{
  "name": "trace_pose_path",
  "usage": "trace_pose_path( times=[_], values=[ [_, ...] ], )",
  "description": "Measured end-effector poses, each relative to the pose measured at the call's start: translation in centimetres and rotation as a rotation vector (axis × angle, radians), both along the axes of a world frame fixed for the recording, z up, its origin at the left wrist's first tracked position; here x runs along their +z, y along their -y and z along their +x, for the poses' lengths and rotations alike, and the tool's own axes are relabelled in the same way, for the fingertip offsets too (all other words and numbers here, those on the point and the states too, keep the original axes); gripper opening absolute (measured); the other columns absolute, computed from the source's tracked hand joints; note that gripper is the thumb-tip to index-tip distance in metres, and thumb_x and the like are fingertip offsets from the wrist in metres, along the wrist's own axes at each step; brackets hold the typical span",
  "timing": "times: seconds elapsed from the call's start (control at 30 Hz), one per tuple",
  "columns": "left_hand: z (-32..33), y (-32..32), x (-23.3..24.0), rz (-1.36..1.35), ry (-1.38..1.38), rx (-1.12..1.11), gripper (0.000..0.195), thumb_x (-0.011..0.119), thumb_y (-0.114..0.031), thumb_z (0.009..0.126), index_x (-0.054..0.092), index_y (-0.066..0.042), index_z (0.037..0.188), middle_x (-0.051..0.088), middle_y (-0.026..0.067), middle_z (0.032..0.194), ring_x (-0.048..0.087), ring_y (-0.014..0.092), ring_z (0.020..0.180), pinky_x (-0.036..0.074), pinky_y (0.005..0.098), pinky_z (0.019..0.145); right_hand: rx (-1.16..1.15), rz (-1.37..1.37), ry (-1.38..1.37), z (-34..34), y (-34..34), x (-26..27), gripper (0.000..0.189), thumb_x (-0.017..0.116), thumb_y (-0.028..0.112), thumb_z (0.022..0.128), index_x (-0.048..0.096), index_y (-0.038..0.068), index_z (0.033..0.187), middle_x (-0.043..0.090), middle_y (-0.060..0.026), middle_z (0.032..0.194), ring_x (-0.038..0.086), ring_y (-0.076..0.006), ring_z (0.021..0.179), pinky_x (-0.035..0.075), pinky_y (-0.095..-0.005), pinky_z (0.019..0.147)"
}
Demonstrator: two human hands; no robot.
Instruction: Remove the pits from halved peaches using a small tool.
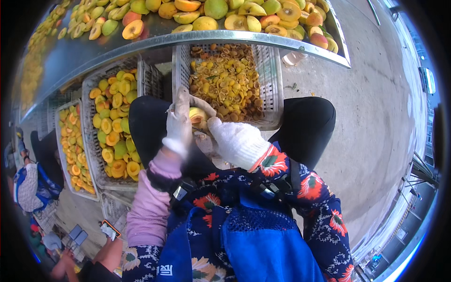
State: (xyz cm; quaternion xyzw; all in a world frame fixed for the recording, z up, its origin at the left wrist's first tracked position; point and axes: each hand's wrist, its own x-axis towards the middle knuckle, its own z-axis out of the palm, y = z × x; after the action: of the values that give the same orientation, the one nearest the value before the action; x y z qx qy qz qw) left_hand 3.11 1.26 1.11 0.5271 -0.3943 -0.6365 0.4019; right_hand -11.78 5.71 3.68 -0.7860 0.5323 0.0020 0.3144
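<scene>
My left hand [180, 123], in a soiled white knit glove, holds a halved yellow peach [198, 115] with its cut face showing. My right hand [238, 141], gloved too, is curled, its thumb tip close to the fruit. A thin dark edge shows below the peach near the right fingers; whether it is a tool in that hand is too unclear to tell. Both hands are above my lap, at the near side of a plastic crate [271, 84] of cut-out peach pits and scraps [225, 83].
A metal-edged table [211, 36] heaped with halved peaches [236, 22] spans the front. To my left stand a crate [86, 105] and a narrower crate [58, 135], both filled with pitted peach halves. Other people sit at the far left. Concrete floor [373, 116] extends right.
</scene>
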Motion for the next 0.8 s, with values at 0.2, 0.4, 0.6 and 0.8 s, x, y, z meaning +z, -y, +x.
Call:
trace_pose_path(
  times=[0.2,0.4,0.6,0.8],
  values=[
    [0.3,0.9,-1.2,0.173,-0.165,0.168,0.068,0.026,-0.053,0.097,0.061,0.002,0.080,0.065,0.0120,0.072,0.063,0.018,0.066,0.052,0.0275,0.064,-0.167,-0.170,-0.171,1.5,0.5,0.1,0.022,0.054,0.021,0.086,0.050,0.004,0.098,0.064,-0.0133,0.070,0.066,-0.0296,0.065,0.050,-0.0387,0.051],
    [1.7,1.8,-0.3,0.346,-0.633,0.227,0.067,0.026,-0.060,0.094,0.057,0.000,0.100,0.063,0.0170,0.102,0.063,0.029,0.088,0.055,0.0371,0.072,-0.242,0.139,-0.189,-1.7,0.1,-6.7,0.025,0.056,0.027,0.086,0.053,0.009,0.102,0.065,-0.0150,0.080,0.065,-0.0351,0.072,0.052,-0.0440,0.063],
    [-0.2,0.7,1.0,0.175,-0.363,0.261,0.070,0.022,-0.062,0.094,0.057,-0.001,0.099,0.065,0.0117,0.091,0.062,0.020,0.082,0.050,0.0284,0.073,-0.542,-0.126,0.543,1.8,2.2,0.8,0.034,0.072,0.024,0.072,0.057,0.008,0.098,0.062,-0.0174,0.077,0.063,-0.0359,0.074,0.049,-0.0437,0.063],
    [0.5,-0.6,-2.8,-0.090,-0.013,0.071,0.077,0.025,-0.067,0.091,0.051,0.000,0.119,0.062,0.0119,0.104,0.060,0.020,0.092,0.046,0.0293,0.088,-0.395,-0.083,0.476,2.7,3.5,-0.1,0.029,0.064,0.014,0.074,0.056,0.006,0.101,0.062,-0.0245,0.081,0.061,-0.0427,0.079,0.049,-0.0472,0.066]
  ],
)
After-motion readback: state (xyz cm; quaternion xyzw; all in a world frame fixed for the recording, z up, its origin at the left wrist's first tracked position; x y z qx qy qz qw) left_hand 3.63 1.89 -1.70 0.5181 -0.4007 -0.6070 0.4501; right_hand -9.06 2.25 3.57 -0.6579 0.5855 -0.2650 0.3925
